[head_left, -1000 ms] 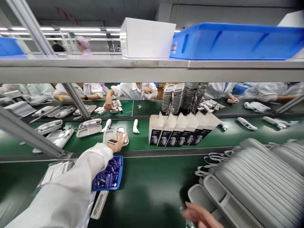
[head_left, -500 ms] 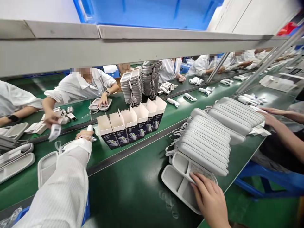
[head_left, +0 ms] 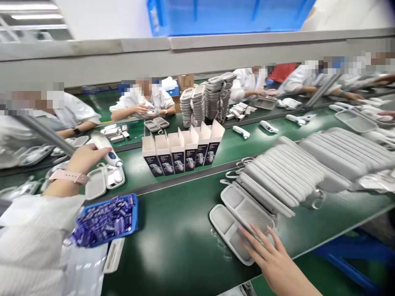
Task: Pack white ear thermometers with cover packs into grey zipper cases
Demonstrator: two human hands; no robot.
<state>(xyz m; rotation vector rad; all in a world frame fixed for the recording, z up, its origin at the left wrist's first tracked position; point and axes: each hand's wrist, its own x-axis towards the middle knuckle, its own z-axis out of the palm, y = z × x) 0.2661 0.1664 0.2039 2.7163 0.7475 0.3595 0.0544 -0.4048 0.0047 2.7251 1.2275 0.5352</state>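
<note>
**Packing line: left hand (head_left: 88, 158) grips handheld thermometer (head_left: 106, 149); right hand (head_left: 273, 259) lies open on grey case (head_left: 247, 218)**

Left hand: fingers are curled round the handheld thermometer, a white unit with a blue band, angled down to the right. Its tip sits directly over a second grey case (head_left: 105, 181), which lies open just beyond the dark divider rail (head_left: 185, 177). Contact between the two cannot be confirmed. A pink watch strap (head_left: 69, 176) is on the left wrist.

Right hand: open, fingers spread, holding nothing in a closed grip. It rests on the open grey case, across the mesh panel, near the front edge of the green surface (head_left: 179, 246). Closed grey cases (head_left: 286, 172) are stacked in overlapping rows just behind it, toward the right edge.

Near the left edge of the surface, a blue tray (head_left: 135, 213) of purple-printed packets (head_left: 105, 220) sits beside the left forearm, above a clear plastic bag (head_left: 83, 267).

Beyond the rail stands a row of upright open cartons (head_left: 180, 152). Further back, co-workers (head_left: 143, 100) in white coats sit at the far belt, beside stacked cases (head_left: 193, 107). A blue crate (head_left: 228, 16) sits on the overhead metal shelf (head_left: 154, 51).
</note>
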